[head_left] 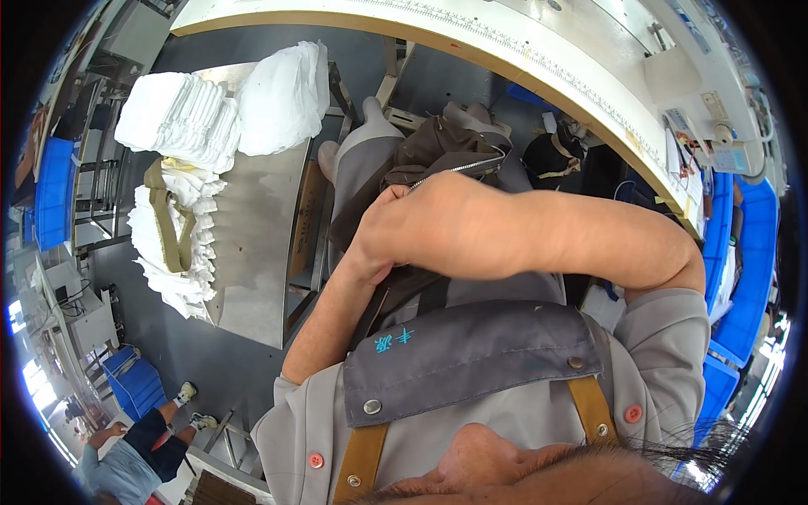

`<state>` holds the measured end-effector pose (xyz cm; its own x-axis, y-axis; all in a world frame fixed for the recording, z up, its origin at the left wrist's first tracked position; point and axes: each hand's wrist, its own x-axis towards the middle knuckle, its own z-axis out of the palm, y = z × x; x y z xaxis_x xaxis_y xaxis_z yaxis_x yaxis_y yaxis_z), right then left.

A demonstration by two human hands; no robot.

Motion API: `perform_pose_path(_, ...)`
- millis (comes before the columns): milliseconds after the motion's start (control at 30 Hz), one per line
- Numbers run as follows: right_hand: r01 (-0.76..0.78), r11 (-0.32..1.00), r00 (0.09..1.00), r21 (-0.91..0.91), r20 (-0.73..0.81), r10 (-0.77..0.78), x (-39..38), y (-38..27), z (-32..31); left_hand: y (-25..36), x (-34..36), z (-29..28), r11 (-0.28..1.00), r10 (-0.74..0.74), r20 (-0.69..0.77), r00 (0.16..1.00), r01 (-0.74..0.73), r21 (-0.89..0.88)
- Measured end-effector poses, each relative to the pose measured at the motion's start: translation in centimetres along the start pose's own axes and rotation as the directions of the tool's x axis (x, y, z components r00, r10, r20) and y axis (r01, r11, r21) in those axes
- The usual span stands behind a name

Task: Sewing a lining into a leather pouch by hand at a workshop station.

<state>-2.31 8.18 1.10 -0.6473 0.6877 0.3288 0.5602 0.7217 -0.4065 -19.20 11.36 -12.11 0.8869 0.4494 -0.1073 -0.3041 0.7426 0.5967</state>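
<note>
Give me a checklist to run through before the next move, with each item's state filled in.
1. Left hand and right hand both at the brown cloth: ok, they overlap over it at the lap.
2. Fingertips in full view: not ok, the right hand hides much of the left, and its own tips are hidden.
3. Zip fully closed: cannot tell, only part of it shows.
4. White cloths apart from the hands: ok, they lie on the metal table to the left.
5. White cloths uncovered: not ok, a khaki strap lies over some.
6. Co-worker away from the hands: ok, at lower left.
</note>
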Motion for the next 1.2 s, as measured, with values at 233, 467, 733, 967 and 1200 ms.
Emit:
perform_pose_path(233,-0.035,0.242,0.709,0.970,-0.146,0.690,-7.5,2.0,-6.2,0.1,1.0,-0.1,0.994,-0.066,-0.144,0.987,0.079,0.079)
perform_pose_path(467,0.518,0.331,0.115,0.789,-0.448,0.887,-20.2,3.1,-10.4,-0.1,1.3,0.2,0.992,-0.073,-0.159,0.985,0.088,0.091)
perform_pose_path(733,0.721,0.450,0.030,0.526,-0.673,0.739,-27.7,-1.2,-15.3,-0.3,0.9,1.0,0.989,-0.057,-0.174,0.983,0.080,0.128)
perform_pose_path(967,0.057,0.688,-0.012,0.724,-0.688,0.725,-21.3,-0.3,-9.1,-0.2,0.8,1.2,0.992,-0.027,-0.192,0.981,0.050,0.114)
perform_pose_path(1200,-0.658,0.498,0.574,0.565,-0.051,0.817,-12.5,-2.3,2.2,0.0,0.5,1.7,0.988,-0.021,-0.207,0.978,0.052,0.147)
